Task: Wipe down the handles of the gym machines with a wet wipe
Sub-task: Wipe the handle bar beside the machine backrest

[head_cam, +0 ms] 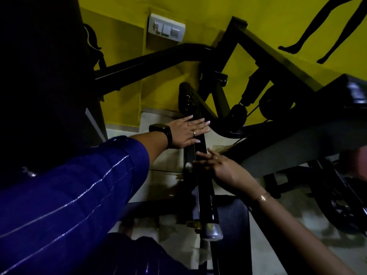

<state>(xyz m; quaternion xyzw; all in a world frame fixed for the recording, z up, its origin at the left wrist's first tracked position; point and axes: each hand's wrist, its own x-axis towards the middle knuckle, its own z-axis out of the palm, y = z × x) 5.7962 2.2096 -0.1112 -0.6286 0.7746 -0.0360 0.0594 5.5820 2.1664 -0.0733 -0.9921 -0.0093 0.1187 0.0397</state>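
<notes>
Nearest is the blue sleeve (69, 195) of the left arm. Just beyond it, the silver end cap (211, 231) closes the near end of the machine's black bar (205, 191), the part now being worked on, which runs away from the camera between both hands.

The right hand (220, 167) meets the bar partway up. Its fingers are loosely spread and touch the bar's top, though blur hides whether anything is pinched under them. Further up, the left hand (184, 133), with a smartwatch (161, 132) on its wrist, lies flat across the bar, fingers straight and close together.

I cannot make out the wet wipe. A pale spot beside the right fingertips could be the wipe or a fitting (too small to tell).

This looks like the middle of wiping this one bar, the left hand steadying it. The next move probably calls for a firm stroke along the bar toward the far grip, then shifting to the machine's other handles.

Behind are a pulley (237, 114), the yellow wall (123, 46) and a switch plate (166, 26).
</notes>
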